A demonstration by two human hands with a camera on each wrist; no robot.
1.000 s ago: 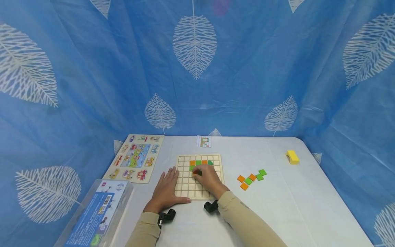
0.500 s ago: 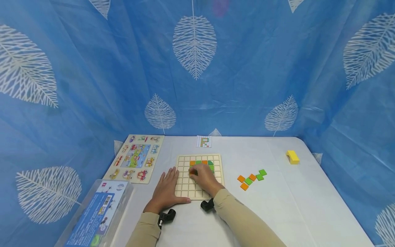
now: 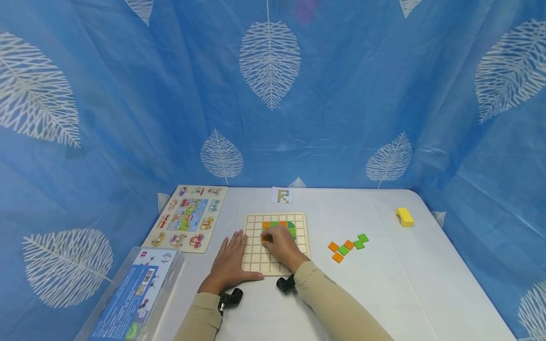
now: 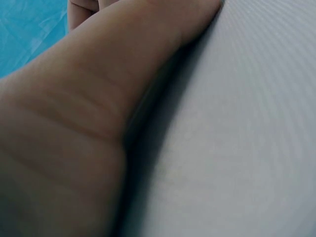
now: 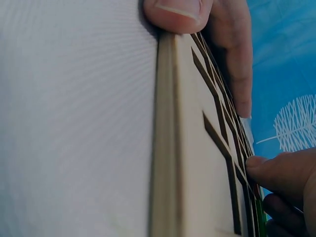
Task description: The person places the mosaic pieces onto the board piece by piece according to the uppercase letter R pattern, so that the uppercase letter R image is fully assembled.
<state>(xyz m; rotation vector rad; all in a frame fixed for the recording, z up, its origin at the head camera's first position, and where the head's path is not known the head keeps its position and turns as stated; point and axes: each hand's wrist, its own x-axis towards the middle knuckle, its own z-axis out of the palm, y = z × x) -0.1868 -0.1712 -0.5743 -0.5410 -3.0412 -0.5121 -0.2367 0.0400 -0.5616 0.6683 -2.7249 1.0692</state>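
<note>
A pale wooden grid board [image 3: 253,265] lies on the white table, with orange and green square tiles [image 3: 292,231] and a rounded green piece [image 3: 291,224] set in its upper cells. My left hand [image 3: 230,260] rests flat with spread fingers at the board's left side, its thumb along the near edge. In the right wrist view that thumb [image 5: 177,12] touches the board's corner. Over the board, my right hand [image 3: 283,246] pinches an orange tile [image 3: 265,238] low at a cell left of the green ones; the fingers hide most of it.
Several loose orange and green tiles [image 3: 343,250] lie right of the board. A small pattern card [image 3: 282,195] is behind it. At the left are a vehicle puzzle [image 3: 187,215] and a clear plastic box [image 3: 132,293]. A yellow arch block [image 3: 404,217] stands far right.
My right hand has shifted slightly left and down over the board with the orange tile, uncovering green tiles at the right. It has barely moved in the last half second. The left hand stays put.
</note>
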